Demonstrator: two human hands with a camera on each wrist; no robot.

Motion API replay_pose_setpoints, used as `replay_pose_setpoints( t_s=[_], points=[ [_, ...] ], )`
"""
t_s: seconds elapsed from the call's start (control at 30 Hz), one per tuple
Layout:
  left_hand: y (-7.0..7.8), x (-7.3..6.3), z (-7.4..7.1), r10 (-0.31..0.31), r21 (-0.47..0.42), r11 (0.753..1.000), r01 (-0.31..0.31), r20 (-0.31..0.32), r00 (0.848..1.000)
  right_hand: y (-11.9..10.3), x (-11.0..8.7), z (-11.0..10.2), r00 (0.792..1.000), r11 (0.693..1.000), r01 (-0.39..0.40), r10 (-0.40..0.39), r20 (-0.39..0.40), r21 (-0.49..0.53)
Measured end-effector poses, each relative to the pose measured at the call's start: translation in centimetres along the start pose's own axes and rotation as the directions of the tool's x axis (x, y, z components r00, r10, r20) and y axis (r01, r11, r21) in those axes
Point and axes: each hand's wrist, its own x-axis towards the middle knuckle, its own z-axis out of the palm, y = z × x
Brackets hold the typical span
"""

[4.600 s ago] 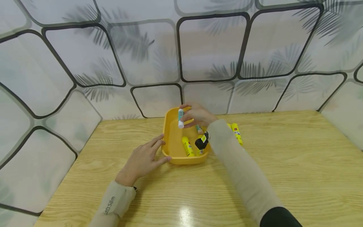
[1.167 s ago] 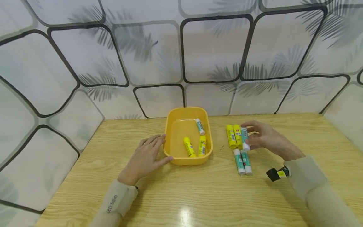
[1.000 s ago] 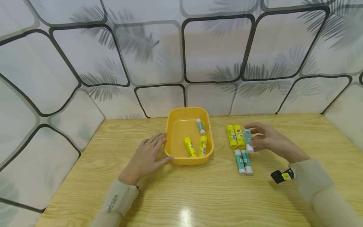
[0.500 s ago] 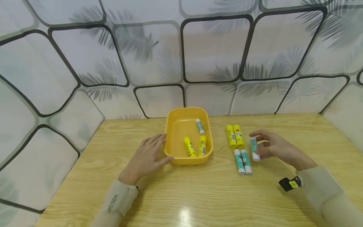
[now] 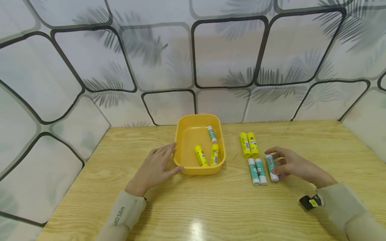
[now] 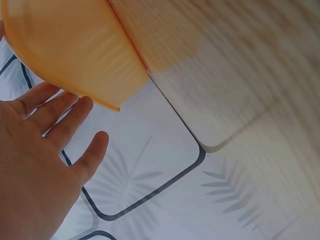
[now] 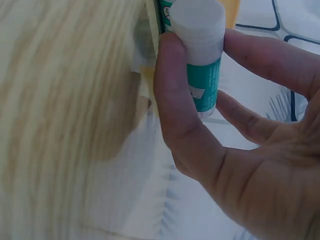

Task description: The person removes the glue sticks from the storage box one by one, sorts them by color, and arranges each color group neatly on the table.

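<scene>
My right hand (image 5: pixel 291 165) pinches a white and teal glue stick (image 5: pixel 271 167) between thumb and fingers, low over the table; the right wrist view shows the glue stick (image 7: pixel 202 55) with its white cap toward the camera. Just left of it, two teal glue sticks (image 5: pixel 257 172) lie side by side. Behind those, two yellow glue sticks (image 5: pixel 249 144) form another pair. My left hand (image 5: pixel 153 167) rests with spread fingers against the left side of a yellow tray (image 5: pixel 199 171); in the left wrist view its fingertips touch the tray rim (image 6: pixel 75 91).
Inside the tray lie two yellow glue sticks (image 5: pixel 201 156) and one teal glue stick (image 5: pixel 212 134). The wooden table (image 5: pixel 181 207) meets a patterned wall covering (image 5: pixel 169 103) close behind the tray.
My right hand took the teal glue stick from the tray, carried it right beside the yellow pair, then brought it nearer, to the right of the teal pair. The left hand stayed at the tray.
</scene>
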Motion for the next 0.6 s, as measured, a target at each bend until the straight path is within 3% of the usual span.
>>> replay_pose_setpoints(
  t_s=[0.6],
  points=[
    [0.2, 0.0, -0.2, -0.032, -0.025, 0.999, 0.033, 0.030, 0.999, -0.7, 0.3, 1.4, 0.999, 0.992, -0.042, 0.041, -0.012, -0.119]
  ],
)
